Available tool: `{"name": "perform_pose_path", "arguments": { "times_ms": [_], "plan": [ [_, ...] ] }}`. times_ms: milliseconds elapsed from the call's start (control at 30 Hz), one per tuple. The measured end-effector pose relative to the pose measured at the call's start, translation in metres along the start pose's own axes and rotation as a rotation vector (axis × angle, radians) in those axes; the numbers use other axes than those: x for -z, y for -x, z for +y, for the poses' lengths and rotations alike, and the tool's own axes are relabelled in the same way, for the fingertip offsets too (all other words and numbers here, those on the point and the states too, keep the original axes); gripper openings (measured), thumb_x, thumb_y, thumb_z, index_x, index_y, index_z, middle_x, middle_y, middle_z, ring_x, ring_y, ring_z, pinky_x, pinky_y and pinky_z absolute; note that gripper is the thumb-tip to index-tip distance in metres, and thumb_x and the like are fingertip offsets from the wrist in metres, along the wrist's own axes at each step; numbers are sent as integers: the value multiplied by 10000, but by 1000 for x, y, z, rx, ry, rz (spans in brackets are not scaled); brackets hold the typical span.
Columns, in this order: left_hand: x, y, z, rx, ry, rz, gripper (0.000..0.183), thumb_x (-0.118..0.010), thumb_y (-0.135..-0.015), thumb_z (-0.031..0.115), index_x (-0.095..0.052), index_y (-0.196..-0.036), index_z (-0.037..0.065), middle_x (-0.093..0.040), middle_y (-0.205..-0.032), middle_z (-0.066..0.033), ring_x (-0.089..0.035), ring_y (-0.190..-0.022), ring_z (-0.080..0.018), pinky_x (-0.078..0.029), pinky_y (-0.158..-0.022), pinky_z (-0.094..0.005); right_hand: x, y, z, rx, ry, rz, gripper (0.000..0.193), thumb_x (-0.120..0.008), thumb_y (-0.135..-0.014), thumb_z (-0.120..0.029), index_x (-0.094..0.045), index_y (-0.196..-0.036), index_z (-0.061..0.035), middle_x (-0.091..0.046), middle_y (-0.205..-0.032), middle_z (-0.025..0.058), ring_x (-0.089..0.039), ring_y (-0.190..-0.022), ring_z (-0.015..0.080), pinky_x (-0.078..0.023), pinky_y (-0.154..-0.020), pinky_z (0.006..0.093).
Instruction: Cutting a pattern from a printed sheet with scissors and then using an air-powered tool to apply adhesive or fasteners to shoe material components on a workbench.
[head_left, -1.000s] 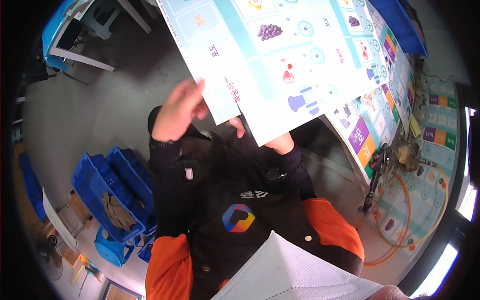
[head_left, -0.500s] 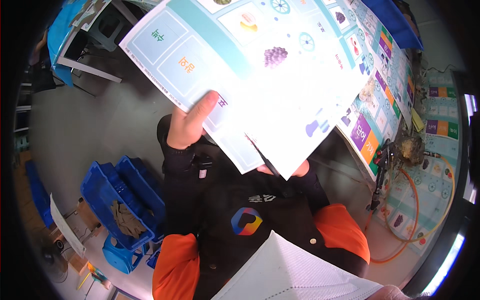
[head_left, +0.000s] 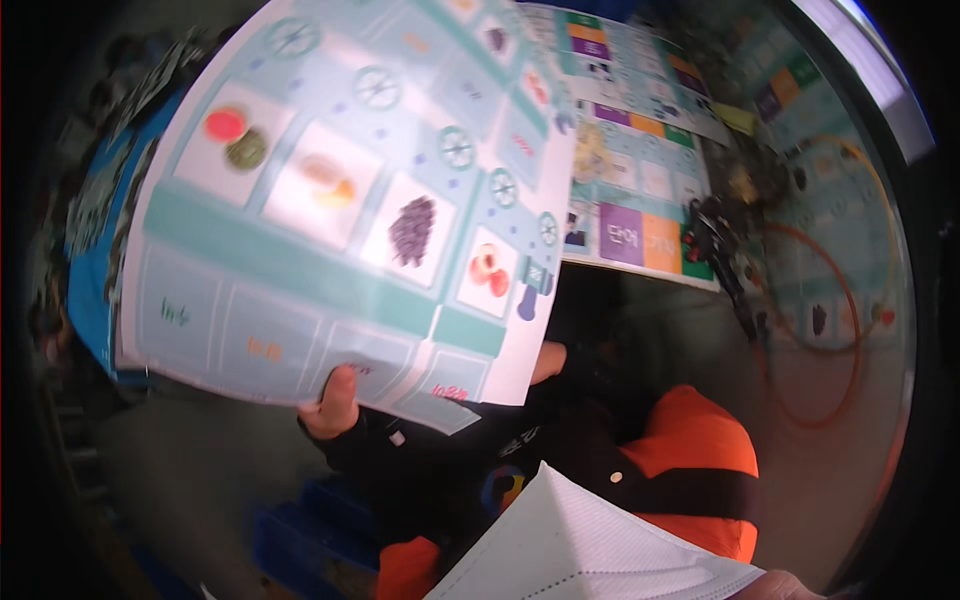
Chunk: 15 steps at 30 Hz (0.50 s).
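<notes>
A large printed sheet (head_left: 330, 290) with pale blue panels, fruit pictures and wheel drawings spreads across the upper left, held up in front of me. My left hand (head_left: 333, 405) grips its lower edge, thumb on the printed face and the other fingers behind. Near the lower right corner a slit runs into the sheet, and the strip below it hangs slightly apart. My right hand (head_left: 548, 362) shows only in part past the sheet's right edge; its fingers are hidden behind the paper, so whatever it may hold cannot be seen.
More printed sheets (head_left: 650, 235) lie on a work surface at the upper right. Beside them are a dark jointed tool (head_left: 720, 250) and an orange hose (head_left: 850, 290). A blue-covered table (head_left: 90, 280) stands at the far left, and blue crates (head_left: 320, 530) sit low on the left.
My view has turned, and the sheet now sits further left, tilted differently. The dark blade seen at the slit by my right hand has gone out of sight.
</notes>
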<state>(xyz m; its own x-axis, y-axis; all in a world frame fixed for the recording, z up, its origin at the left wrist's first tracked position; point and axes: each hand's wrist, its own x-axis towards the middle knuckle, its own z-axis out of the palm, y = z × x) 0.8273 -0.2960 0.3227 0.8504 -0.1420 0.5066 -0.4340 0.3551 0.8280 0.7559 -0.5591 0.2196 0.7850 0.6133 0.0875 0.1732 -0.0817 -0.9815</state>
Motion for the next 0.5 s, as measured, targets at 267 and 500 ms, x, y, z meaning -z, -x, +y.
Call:
{"name": "perform_pose_path", "arguments": {
  "times_ms": [267,500],
  "plan": [
    [79,-12,9,-91,-411,81,606,-674,-900,210,-428,-1379,-68,-517,-1337,-219,-557,-1140,-315,-475,-942,-431,2,-5,-3,39,-192,61,429,-666,-926,-170,-543,-1296,8,-632,-1231,120,-592,-1107,199,-473,-970,352],
    [255,24,61,-282,-475,386,658,-712,-892,298,-435,-1373,-56,-507,-1357,-228,-535,-1190,-329,-490,-944,-451,0,-9,5,-3,-49,57,319,-744,-878,-286,-552,-814,-40,-579,-690,44,-547,-652,154,-418,-607,322]
  ]
}}
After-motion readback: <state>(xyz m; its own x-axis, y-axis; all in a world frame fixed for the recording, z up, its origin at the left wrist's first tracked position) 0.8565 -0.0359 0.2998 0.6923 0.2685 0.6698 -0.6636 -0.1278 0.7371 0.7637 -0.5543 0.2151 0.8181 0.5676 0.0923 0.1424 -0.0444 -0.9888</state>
